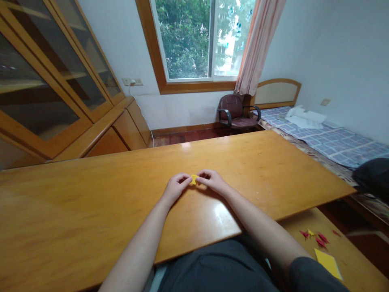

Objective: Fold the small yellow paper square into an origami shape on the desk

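Observation:
A small folded piece of yellow paper (193, 179) is held just above the wooden table (115, 202), between my two hands. My left hand (177, 186) pinches its left edge between thumb and fingers. On the opposite edge, my right hand (213, 181) grips the paper with thumb and forefinger in the same way. My fingertips cover both side edges, so only the middle of the paper shows. Its exact folds are too small to make out.
On a lower wooden surface (358, 259) at my right lie several small red folded paper pieces (321, 242), a yellow one (310, 232) and yellow paper sheets (328, 263). A maroon armchair (231, 107) stands beyond the table, beside a bed (334, 140). Glass-door cabinets (88, 107) line the left.

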Demonstrator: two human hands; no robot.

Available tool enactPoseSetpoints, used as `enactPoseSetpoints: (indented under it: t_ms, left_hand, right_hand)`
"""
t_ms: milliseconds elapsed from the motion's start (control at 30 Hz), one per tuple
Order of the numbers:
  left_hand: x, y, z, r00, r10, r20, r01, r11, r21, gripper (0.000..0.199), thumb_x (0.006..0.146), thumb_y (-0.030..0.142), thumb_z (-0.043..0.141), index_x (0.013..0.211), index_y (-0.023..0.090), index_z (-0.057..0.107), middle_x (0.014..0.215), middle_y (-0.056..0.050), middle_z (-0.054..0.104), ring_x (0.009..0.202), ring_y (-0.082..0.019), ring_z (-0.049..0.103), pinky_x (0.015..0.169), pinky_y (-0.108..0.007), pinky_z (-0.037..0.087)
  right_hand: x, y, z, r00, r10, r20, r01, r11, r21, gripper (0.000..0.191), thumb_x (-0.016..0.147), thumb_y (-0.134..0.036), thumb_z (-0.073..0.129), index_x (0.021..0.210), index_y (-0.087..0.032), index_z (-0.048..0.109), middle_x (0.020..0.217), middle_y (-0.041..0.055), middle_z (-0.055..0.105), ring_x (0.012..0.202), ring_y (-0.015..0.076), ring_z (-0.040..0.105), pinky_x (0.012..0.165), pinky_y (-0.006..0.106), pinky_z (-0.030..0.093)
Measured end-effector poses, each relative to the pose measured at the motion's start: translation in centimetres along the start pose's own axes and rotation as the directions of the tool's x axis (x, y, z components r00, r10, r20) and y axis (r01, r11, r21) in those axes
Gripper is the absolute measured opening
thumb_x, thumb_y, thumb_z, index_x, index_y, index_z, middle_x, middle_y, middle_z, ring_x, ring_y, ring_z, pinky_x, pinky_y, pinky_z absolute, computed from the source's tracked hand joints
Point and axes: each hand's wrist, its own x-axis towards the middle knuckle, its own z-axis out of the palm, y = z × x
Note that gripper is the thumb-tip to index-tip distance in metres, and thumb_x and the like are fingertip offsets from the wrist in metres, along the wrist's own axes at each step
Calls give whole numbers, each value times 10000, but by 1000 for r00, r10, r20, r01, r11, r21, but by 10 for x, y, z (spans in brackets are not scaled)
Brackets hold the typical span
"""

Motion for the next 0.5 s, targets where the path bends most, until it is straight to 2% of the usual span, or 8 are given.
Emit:
enactPoseSetpoints:
  t_ms: [500]
  left_hand:
    - [-1,3,-1,998,-10,54,9,1000,10,234,812,381,627,769,164,705,779,-34,697,756,-174,618,730,-261,465]
  right_hand:
    - [-3,-7,0,1000,23,-13,-23,1000,21,313,791,-452,674,819,-140,681,733,38,706,678,151,633,666,257,473]
